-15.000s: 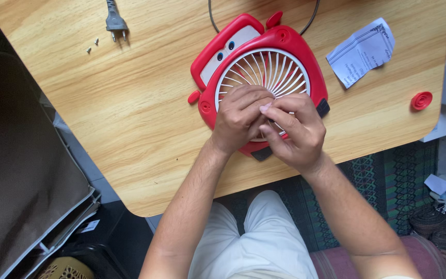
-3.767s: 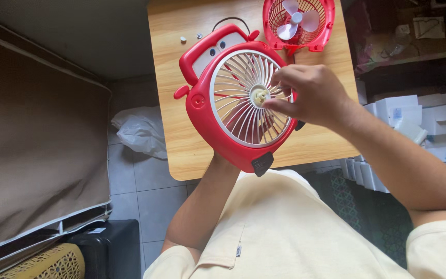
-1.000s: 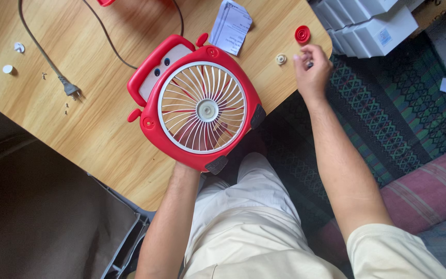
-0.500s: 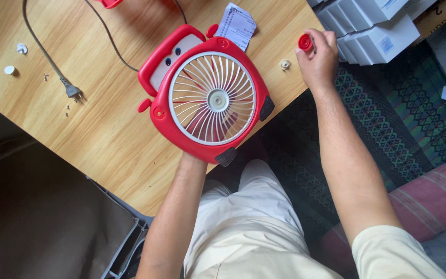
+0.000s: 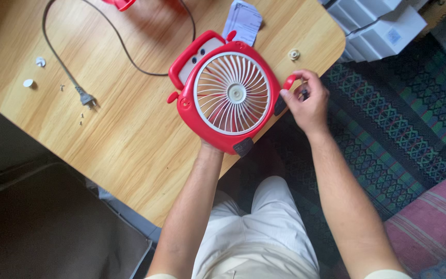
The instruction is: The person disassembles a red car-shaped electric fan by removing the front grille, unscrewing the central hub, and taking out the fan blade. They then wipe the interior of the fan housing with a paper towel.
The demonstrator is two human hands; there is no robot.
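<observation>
Both my hands are busy: left hand (image 5: 210, 147), mostly hidden, props the red plastic fan housing with its white round grille (image 5: 228, 93) over the wooden bench (image 5: 125, 144) edge; right hand (image 5: 303, 101) pinches a small red round cap (image 5: 289, 81) beside it.

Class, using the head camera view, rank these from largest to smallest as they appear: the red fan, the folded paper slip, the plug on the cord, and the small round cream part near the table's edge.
1. Red fan, though it is lifted nearer the camera.
2. Folded paper slip.
3. Plug and small round cream part: these look about alike, so no ranking between them.
</observation>
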